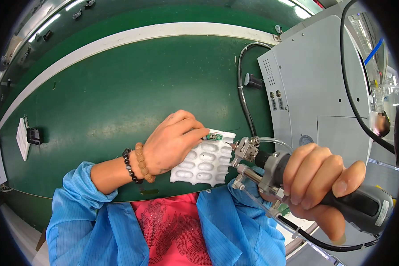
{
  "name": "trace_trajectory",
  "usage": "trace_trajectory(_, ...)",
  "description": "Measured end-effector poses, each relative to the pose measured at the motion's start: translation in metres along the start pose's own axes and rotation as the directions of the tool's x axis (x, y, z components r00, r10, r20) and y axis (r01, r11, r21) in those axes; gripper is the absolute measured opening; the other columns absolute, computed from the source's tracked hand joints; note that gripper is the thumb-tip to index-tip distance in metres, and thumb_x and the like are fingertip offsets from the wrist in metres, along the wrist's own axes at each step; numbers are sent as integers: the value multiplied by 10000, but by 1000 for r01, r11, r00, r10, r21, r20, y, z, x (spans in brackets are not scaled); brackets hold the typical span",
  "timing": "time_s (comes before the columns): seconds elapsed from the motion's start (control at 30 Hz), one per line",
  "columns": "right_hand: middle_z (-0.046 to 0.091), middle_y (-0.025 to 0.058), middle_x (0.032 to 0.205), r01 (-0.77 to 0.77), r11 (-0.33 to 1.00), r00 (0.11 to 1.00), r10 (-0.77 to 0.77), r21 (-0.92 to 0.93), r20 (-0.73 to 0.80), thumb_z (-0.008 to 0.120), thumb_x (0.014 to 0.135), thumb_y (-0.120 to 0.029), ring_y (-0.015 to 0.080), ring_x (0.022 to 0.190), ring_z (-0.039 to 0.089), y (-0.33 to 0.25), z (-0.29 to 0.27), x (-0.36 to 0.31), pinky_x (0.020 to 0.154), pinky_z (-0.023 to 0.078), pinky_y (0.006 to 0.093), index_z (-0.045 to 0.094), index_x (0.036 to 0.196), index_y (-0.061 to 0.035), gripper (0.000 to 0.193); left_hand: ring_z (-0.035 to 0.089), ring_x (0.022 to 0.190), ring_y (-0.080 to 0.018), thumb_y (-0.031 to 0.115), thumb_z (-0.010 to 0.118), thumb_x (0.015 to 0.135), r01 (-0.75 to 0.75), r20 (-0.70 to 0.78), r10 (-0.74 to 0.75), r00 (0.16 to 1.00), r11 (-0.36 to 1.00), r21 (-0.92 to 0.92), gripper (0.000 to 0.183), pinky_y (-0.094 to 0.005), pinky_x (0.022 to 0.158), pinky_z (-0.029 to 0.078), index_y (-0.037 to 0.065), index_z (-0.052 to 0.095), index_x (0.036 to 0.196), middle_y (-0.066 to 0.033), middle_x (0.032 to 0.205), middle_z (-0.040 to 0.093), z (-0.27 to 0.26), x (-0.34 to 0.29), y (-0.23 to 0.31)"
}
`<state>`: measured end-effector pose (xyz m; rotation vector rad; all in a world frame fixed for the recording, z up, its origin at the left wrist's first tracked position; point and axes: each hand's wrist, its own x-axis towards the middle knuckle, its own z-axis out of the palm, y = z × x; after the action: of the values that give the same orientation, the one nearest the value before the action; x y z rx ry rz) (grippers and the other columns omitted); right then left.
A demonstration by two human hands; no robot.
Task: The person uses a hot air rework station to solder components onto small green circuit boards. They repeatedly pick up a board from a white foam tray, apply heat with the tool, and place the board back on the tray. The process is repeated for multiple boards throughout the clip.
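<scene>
My left hand (175, 139) is closed, its fingertips pinching a small green circuit board (214, 137) at the far edge of a white moulded tray (205, 176). Several oval hollows cover the tray. A thin reddish wire shows beside the board. My right hand (317, 177) wraps round the dark grip of a handheld tool (363, 206) with a metal head and attached hoses. The tool's tip (233, 145) points left, just right of the board; I cannot tell whether they touch. My left palm hides part of the tray.
A large grey machine cabinet (317, 84) stands at the right of the green table (133, 88). A black cable (241, 95) runs beside it, near a dark cylinder (254, 81). At far left are a white piece (21, 139) and a black part (34, 136). A white rail (119, 39) bounds the back.
</scene>
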<state>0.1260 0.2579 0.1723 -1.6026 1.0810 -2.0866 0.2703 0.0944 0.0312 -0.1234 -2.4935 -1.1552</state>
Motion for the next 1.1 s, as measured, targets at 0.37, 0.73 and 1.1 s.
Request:
trace_trajectory(0.37,560,-9,657,-75,997,996,73,30,53,744,821,-504,86,491,552,24,19,8,433,466,207,452,1030,-85,552,627,976,-294,64,813,702,47,-106,-65,992,986,-159,339,-377,814,532,10,698,1016,-110,1000,693,11,-15,-5)
trace_trajectory(0.73,560,-16,662,-112,994,990,110,18,92,737,826,-506,83,494,554,31,23,6,437,468,204,456,1040,-92,544,626,969,-299,44,798,693,46,-137,-68,988,986,-161,314,-387,820,533,3,699,988,-107,988,688,13,-17,-6)
trace_trajectory(1.1,546,-7,653,-199,980,973,195,16,122,743,842,-427,105,476,542,36,33,12,431,446,237,410,979,-106,483,628,953,-296,40,789,700,47,-152,-71,986,987,-157,300,-378,806,538,-1,696,982,-102,967,687,14,-18,-4)
